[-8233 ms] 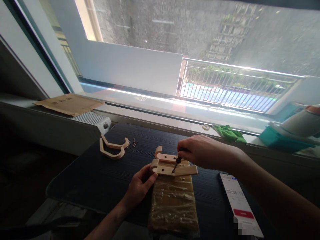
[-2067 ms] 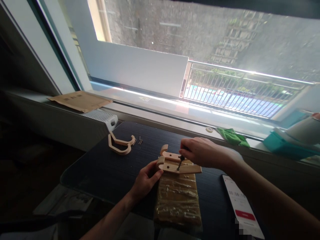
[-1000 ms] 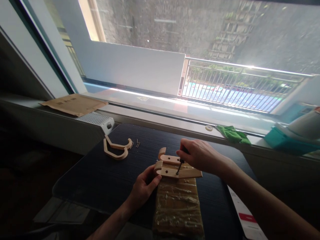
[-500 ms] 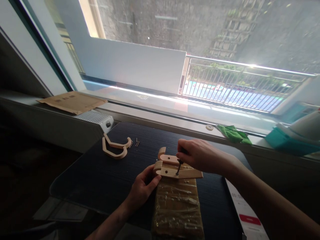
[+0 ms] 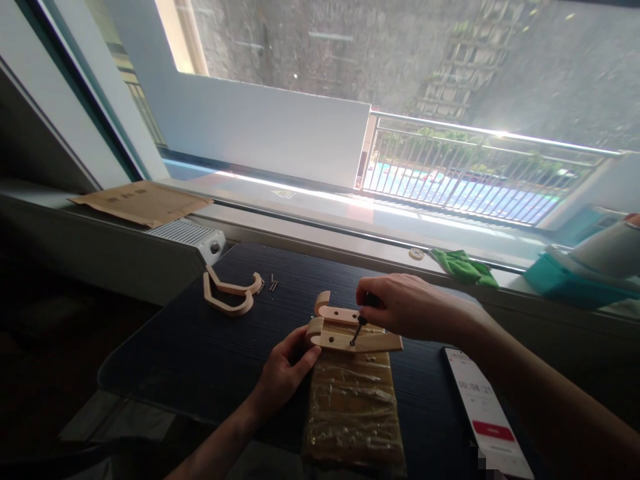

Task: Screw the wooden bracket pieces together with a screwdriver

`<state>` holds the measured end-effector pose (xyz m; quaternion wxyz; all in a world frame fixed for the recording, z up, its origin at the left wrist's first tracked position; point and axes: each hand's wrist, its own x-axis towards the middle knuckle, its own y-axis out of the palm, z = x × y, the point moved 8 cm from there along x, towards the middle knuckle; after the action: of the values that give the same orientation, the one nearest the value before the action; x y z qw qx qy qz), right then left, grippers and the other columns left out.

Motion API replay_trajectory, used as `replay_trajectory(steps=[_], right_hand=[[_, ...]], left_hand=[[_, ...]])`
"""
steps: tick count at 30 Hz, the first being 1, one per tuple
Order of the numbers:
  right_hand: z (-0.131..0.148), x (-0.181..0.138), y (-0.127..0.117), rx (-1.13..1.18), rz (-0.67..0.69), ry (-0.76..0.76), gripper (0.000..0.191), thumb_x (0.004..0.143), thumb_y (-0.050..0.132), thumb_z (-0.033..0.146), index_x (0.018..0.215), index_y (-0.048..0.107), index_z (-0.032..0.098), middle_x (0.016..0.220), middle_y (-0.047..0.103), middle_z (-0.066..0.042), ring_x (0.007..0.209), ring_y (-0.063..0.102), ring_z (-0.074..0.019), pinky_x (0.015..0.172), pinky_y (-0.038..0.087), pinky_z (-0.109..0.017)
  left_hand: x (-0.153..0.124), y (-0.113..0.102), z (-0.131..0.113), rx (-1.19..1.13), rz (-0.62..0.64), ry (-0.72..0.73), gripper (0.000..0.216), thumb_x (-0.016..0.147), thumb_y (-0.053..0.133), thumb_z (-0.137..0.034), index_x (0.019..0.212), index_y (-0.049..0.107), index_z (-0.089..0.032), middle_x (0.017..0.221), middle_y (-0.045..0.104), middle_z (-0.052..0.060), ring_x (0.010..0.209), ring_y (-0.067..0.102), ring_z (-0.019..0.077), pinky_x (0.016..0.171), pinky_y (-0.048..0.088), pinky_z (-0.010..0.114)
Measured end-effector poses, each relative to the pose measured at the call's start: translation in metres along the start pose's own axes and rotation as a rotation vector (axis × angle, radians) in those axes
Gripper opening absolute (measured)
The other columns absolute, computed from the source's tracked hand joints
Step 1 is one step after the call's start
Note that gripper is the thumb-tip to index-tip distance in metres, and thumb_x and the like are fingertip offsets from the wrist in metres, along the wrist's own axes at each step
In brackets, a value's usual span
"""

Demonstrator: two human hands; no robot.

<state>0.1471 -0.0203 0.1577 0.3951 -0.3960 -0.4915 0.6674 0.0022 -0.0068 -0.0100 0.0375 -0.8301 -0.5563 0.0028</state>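
Bench (image 5: pixel 165 353): phone (image 5: pixel 483 400) less covered now, four hooks (image 5: pixel 230 309)!
Right hand (image 5: pixel 403 305) clenches one screwdriver (image 5: pixel 362 321); half-curled left hand (image 5: pixel 286 370) holds near hook (image 5: pixel 341 342).

This is an indoor room, home or office cannot be told, with a dark table (image 5: pixel 165 360) by a large window (image 5: pixel 280 47). A green cloth (image 5: pixel 463 268) lies on the far-right sill (image 5: pixel 387 251); a metal railing (image 5: pixel 470 167) stands outside.
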Motion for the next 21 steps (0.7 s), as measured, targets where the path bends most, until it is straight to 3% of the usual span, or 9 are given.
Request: replay_trajectory(steps=[11, 15, 21], right_hand=[[-0.003, 0.008, 0.007, -0.039, -0.002, 0.03, 0.021, 0.087, 0.041, 0.037, 0.082, 0.053, 0.02, 0.072, 0.06, -0.001, 0.062, 0.051, -0.0114, 0.053, 0.03, -0.023], [-0.001, 0.005, 0.002, -0.057, 0.024, 0.023, 0.023, 0.084, 0.045, 0.041, 0.089, 0.056, 0.022, 0.073, 0.061, -0.001, 0.062, 0.052, -0.0127, 0.052, 0.03, -0.024], [0.007, 0.0, -0.006, 0.003, 0.009, -0.021, 0.021, 0.088, 0.04, 0.033, 0.086, 0.058, 0.022, 0.075, 0.062, -0.003, 0.066, 0.052, -0.0143, 0.056, 0.033, -0.026]], left_hand=[[0.0, 0.002, -0.001, -0.013, 0.005, 0.003, 0.028, 0.08, 0.057, -0.026, 0.107, 0.059, -0.02, 0.105, 0.068, 0.002, 0.1, 0.062, 0.0203, 0.088, 0.048, 0.027], [0.0, 0.0, -0.001, 0.006, -0.006, 0.001, 0.029, 0.078, 0.058, -0.027, 0.106, 0.06, -0.02, 0.102, 0.07, 0.002, 0.097, 0.063, 0.0209, 0.086, 0.049, 0.027], [0.0, 0.001, 0.0, -0.012, -0.002, 0.008, 0.028, 0.079, 0.058, -0.027, 0.106, 0.06, -0.02, 0.101, 0.07, 0.002, 0.095, 0.063, 0.0204, 0.084, 0.05, 0.027]])
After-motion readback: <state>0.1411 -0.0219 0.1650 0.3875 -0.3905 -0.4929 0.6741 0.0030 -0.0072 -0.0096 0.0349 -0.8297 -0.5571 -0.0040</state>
